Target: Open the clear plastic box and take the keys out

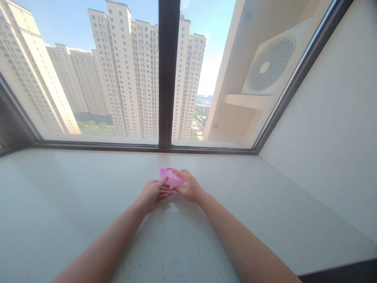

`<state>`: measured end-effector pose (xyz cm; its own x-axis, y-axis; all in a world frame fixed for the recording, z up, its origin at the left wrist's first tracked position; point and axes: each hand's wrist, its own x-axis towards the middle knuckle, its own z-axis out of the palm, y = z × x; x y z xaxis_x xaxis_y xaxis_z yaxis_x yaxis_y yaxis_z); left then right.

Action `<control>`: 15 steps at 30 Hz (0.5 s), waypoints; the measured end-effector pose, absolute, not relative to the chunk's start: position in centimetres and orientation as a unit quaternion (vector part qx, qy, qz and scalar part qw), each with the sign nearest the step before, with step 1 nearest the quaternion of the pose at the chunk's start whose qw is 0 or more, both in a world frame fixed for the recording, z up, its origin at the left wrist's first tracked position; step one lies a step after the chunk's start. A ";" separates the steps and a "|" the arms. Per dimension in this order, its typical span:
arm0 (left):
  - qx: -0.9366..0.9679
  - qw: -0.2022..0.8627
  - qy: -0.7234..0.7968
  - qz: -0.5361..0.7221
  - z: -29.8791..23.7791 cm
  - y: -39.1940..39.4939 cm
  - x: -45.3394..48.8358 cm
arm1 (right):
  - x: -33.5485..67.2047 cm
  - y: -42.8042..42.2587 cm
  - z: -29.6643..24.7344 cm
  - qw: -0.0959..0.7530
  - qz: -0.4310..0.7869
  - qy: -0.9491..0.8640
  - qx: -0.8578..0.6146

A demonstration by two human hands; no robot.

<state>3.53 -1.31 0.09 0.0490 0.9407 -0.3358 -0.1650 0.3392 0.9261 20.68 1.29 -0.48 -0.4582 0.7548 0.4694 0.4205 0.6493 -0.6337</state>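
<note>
A pink oval plastic piece, like a lid or a shallow box with a paler middle, is at the far part of the pale speckled sill. My right hand grips it at its right end, the fingers over the top and the thumb at the near side. To its near left is my left hand, open, with its fingers stretched and a little apart. The left thumb reaches up to the near rim; whether it touches I cannot tell. Part of the pink piece is hidden behind my hands.
The wide speckled sill runs up to a dark window frame and glass. A white wall bounds the right side. Outside are tall buildings and an air conditioner unit. A dark edge shows at the lower right.
</note>
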 end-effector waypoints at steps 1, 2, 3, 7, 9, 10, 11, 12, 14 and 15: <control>0.364 0.619 0.527 0.454 0.0 -1.4 3.8 | 20.7 1.3 -0.5 0.382 0.219 -0.825 -0.354; 0.364 0.610 0.528 0.465 -0.1 -1.5 4.0 | 20.6 1.3 -0.5 0.384 0.217 -0.826 -0.352; 0.368 0.600 0.529 0.474 -0.2 -1.6 4.2 | 20.6 1.3 -0.5 0.385 0.215 -0.827 -0.349; 0.401 0.553 0.533 0.499 -0.9 -1.6 4.5 | 20.7 1.3 -0.4 0.385 0.213 -0.830 -0.342; 0.421 0.536 0.532 0.503 -1.2 -1.5 4.5 | 20.7 1.2 -0.4 0.382 0.213 -0.830 -0.347; 0.429 0.530 0.532 0.502 -1.4 -1.4 4.5 | 20.7 1.2 -0.4 0.382 0.212 -0.829 -0.350; 0.437 0.526 0.531 0.501 -1.5 -1.3 4.5 | 20.6 1.2 -0.4 0.380 0.211 -0.828 -0.353; 0.443 0.521 0.530 0.502 -1.6 -1.3 4.5 | 20.6 1.1 -0.4 0.378 0.210 -0.828 -0.356; 0.452 0.505 0.527 0.512 -1.7 -1.3 4.6 | 20.6 1.1 -0.4 0.376 0.209 -0.829 -0.357; 0.456 0.496 0.526 0.518 -1.7 -1.4 4.7 | 20.6 1.1 -0.4 0.375 0.210 -0.830 -0.356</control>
